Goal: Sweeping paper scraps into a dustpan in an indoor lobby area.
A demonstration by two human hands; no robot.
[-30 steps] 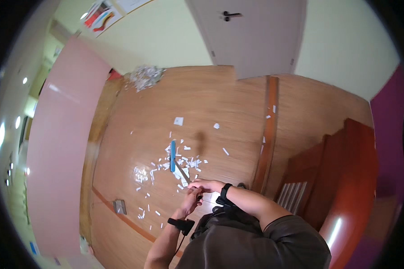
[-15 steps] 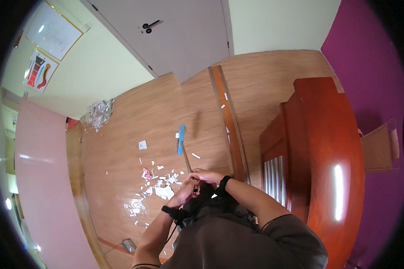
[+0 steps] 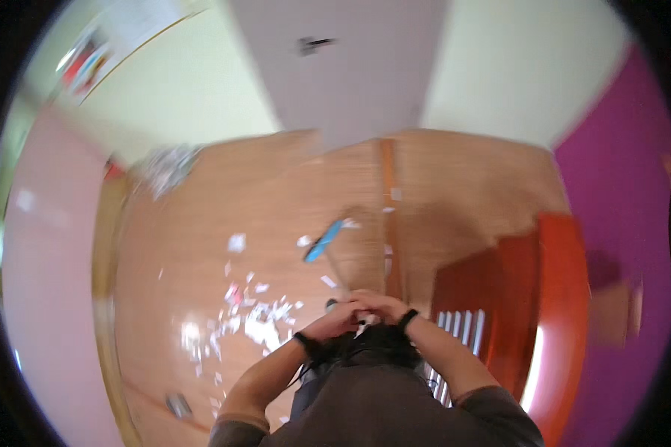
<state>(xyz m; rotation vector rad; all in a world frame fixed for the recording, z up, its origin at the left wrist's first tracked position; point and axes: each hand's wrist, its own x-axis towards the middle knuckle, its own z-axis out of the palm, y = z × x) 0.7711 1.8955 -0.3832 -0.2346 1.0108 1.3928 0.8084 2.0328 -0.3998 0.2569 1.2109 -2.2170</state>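
Observation:
My left hand [image 3: 337, 320] and my right hand [image 3: 382, 304] are closed close together around the handle of a broom, in front of my body. The broom's blue head [image 3: 323, 241] is ahead of my hands, slanting from lower left to upper right at floor level. Small white scraps lie beside both ends of the head. To the left of my hands, white paper scraps [image 3: 261, 331] are scattered on the wooden floor [image 3: 179, 246], with a pink piece [image 3: 235, 293] among them. Motion blur hides fine detail of the fingers.
A heap of paper scraps [image 3: 164, 170] lies in the far left corner. A raised wooden strip [image 3: 393, 231] crosses the floor ahead, with scraps on it. A reddish-brown wooden cabinet [image 3: 556, 283] stands at the right by a purple wall [image 3: 611, 171]. A grey door [image 3: 343, 82] is ahead.
My view has turned and shifted. The broom head has tilted from nearly upright to a slant and moved toward the wooden strip. Both hands have stayed on the handle.

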